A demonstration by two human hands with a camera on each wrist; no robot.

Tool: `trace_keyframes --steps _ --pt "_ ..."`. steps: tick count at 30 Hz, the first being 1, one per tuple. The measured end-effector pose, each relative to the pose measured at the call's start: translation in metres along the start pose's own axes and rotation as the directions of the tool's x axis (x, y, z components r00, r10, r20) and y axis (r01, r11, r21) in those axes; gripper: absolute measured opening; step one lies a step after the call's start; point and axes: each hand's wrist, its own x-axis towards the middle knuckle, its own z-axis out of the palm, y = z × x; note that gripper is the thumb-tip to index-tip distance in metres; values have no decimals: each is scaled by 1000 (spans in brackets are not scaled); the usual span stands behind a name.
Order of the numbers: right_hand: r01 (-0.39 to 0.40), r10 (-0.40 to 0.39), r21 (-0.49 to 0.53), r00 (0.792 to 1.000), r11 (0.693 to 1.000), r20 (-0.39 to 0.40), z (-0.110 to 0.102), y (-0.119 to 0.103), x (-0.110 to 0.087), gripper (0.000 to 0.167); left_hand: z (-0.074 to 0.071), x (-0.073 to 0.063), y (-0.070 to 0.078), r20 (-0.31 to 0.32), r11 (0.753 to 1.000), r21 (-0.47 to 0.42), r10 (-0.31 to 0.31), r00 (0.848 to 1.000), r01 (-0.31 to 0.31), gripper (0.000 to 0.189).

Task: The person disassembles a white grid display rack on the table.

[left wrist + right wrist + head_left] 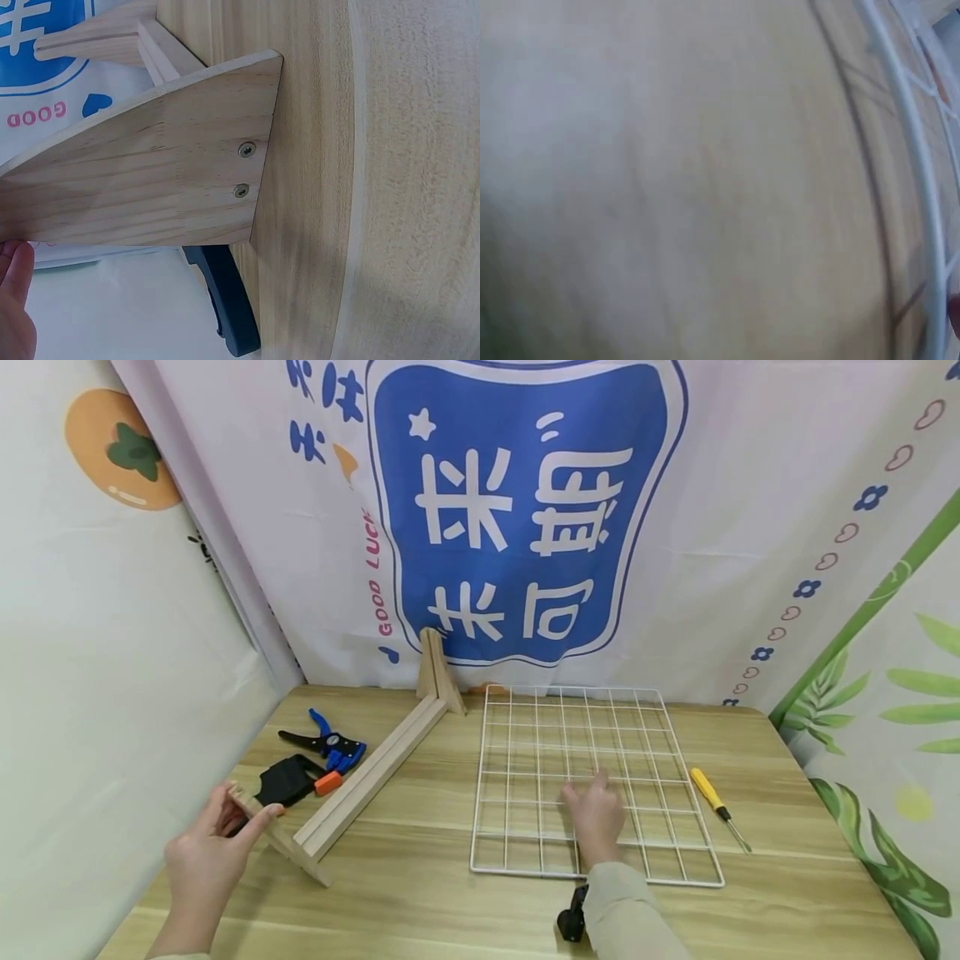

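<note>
At the left of the head view, my left hand (202,853) grips the near end board (294,847) of a wooden stand (375,770), thumb on one side and fingers on the other. Two screw heads (244,171) show on that board in the left wrist view. My right hand (597,817) holds a white wire grid panel (525,873) near its middle, with thumb and fingers at the wires. The right wrist view shows one edge wire (922,165) and its shadow apart on the tabletop; the right fingers are mostly out of that view.
Left of the stand lie blue-and-black pliers (333,745) and a black tool (285,781) with an orange tip. A yellow-handled screwdriver (708,789) lies right of the grid. Printed cloth (712,527) hangs behind the wooden table (420,902). A small black device (572,917) is by my right wrist.
</note>
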Motion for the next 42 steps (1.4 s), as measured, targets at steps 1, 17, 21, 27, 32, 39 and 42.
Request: trace_keyframes --steps 1,17,21,27,32,39,42 --pt "-17 17 10 1000 1000 3 0 0 -1 67 0 0 0 -1 1000 6 9 1000 -9 65" --pt "-117 118 -15 990 993 82 4 -4 -7 65 2 0 -1 1 1000 -10 -1 1000 1 62" --pt "-99 101 -28 991 995 83 5 -4 -7 64 2 0 -1 -6 1000 -19 -14 1000 14 66" --pt "-29 34 -67 997 997 71 2 -6 -7 62 2 0 -2 -21 999 -45 -4 1000 3 67" --pt "31 -11 -177 993 984 114 -3 -8 -7 68 2 -1 -4 -34 999 -36 32 999 -33 66" --pt "63 -49 -164 995 984 88 -1 -5 -7 68 3 0 -3 -44 999 -37 28 999 -29 60" --pt "85 -77 -158 996 984 54 1 -3 -8 66 3 0 -2 -44 998 -52 31 999 -33 60"
